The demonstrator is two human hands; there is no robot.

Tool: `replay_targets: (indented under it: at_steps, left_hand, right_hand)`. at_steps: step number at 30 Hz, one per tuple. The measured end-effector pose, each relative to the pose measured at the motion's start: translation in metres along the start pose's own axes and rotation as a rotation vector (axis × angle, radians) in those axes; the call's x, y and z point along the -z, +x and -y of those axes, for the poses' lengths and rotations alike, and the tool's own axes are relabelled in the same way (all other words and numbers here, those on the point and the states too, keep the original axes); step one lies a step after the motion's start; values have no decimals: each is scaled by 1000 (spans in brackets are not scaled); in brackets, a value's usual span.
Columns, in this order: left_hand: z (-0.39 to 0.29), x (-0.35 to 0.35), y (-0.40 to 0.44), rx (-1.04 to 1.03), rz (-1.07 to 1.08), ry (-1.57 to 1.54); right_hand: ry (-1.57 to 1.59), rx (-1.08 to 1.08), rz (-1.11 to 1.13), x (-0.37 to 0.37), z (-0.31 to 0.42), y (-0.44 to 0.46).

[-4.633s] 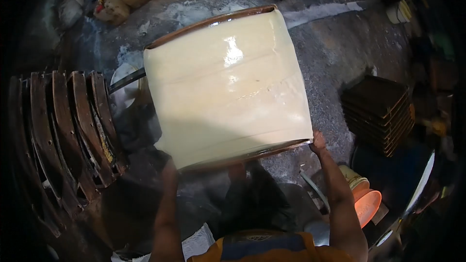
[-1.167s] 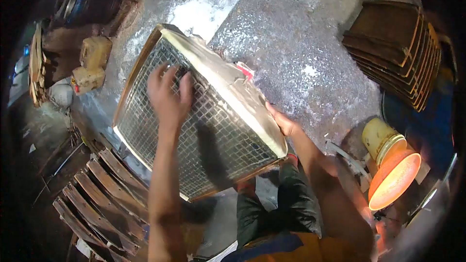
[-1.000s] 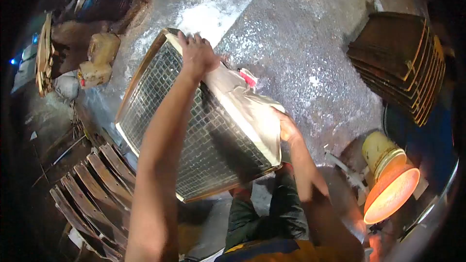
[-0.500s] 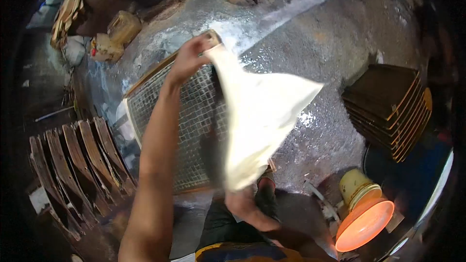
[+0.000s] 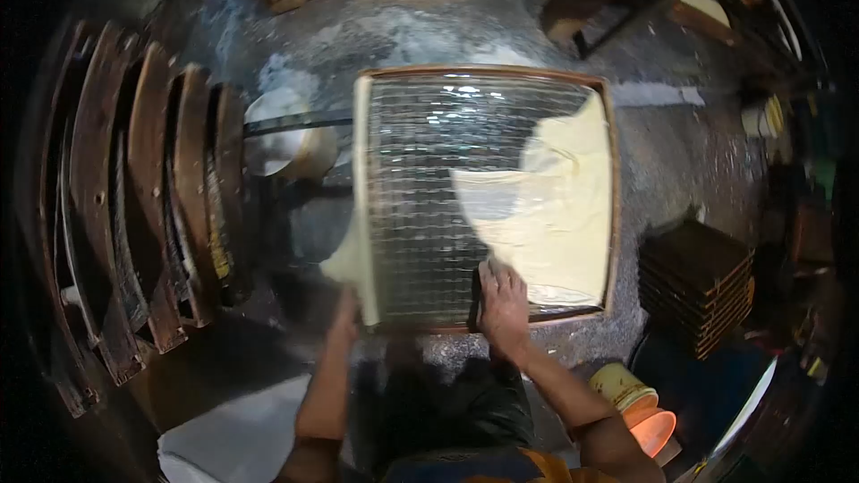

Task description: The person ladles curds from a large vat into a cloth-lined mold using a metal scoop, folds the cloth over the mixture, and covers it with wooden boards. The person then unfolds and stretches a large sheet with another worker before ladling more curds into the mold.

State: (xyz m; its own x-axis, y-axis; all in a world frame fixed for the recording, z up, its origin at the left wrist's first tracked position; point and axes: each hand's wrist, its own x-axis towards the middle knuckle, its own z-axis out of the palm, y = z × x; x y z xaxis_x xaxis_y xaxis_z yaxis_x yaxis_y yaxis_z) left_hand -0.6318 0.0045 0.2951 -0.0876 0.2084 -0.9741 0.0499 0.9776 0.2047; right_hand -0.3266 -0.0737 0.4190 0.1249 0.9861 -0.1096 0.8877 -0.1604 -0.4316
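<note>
the mesh-topped frame (image 5: 483, 70) sits mid-scene, face up, squarish, its sides running near to far; which axis is longer, i cannot tell. the cream sheet (image 5: 564, 215) covers its right part, longer near to far, one flap pointing left. the right hand (image 5: 504, 304) reaches forward over the near edge, fingers close together by the sheet; the left hand (image 5: 347, 311) blurs at the near-left corner. i cannot tell either grip. floor (image 5: 658, 179) separates the frame from stacked trays (image 5: 693, 286) at right; wooden slats (image 5: 148, 206) stand left.
</note>
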Motion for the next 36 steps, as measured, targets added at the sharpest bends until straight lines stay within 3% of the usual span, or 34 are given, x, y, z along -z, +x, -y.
replay_targets:
  at_steps: [1, 2, 5, 7, 10, 12, 15, 16, 19, 20, 23, 24, 26, 27, 28, 29, 30, 32, 34, 35, 36]
  left_hand:
    - [15, 5, 22, -94, 81, -100]
    - [17, 5, 30, -144, 312, -397]
    - [-14, 14, 20, -258, 629, -866]
    - [27, 26, 104, -444, 521, -683]
    - [20, 10, 82, -470, 615, -810]
    - [-18, 11, 23, -6, 774, -1190]
    - [-18, 19, 31, 4, 862, -1183]
    - [-14, 21, 43, -18, 838, -1134]
    - [-25, 25, 46, -304, 836, -1035]
    - [-26, 24, 41, -416, 726, -1027]
    - [-35, 20, -7, -599, 239, -819]
    - [-30, 19, -11, -851, 45, -600]
    - [-30, 8, -47, -1002, -217, -322]
    - [-29, 0, -63, -1075, -347, -180]
    - [-22, -10, -68, -1130, -404, -72]
    - [-22, -16, -79, -1396, -495, 338]
    - [-23, -22, -92, -1635, -577, 771]
    - [-34, -52, -125, -1601, -366, 1282]
    - [-37, -108, -149, -1246, -19, 1661]
    - [-33, -134, -158, -1115, 64, 2001]
    - [-21, -150, -152, -1254, -33, 2158]
  right_hand:
    - [-21, 83, -47, -8, 14, 24]
    - [-66, 126, -11, -14, 30, 50]
    - [-208, 305, -97, -36, 95, 144]
    - [-289, 418, -110, -56, 133, 206]
    - [-463, 476, -25, -106, 160, 292]
    - [-774, 467, 58, -124, 172, 327]
    - [-1005, 220, 418, -138, 176, 351]
    - [-1115, 353, 166, -184, 135, 356]
    - [-1339, 401, 280, -192, 146, 344]
    - [-1369, 418, 322, -208, 138, 350]
    - [-1546, 661, 14, -256, 115, 353]
    - [-1600, 731, -96, -263, 111, 355]
    - [-1138, 828, -234, -220, 116, 344]
    - [-625, 829, -260, -163, 134, 325]
    - [-402, 771, -122, -127, 140, 317]
    - [-178, 709, 9, -93, 142, 310]
    - [-9, 618, 0, -58, 137, 295]
    - [204, 511, -215, -19, 88, 274]
    - [360, 385, -378, 16, 20, 251]
    - [410, 312, -424, 29, -26, 234]
    - [383, 191, -524, 25, -83, 220]
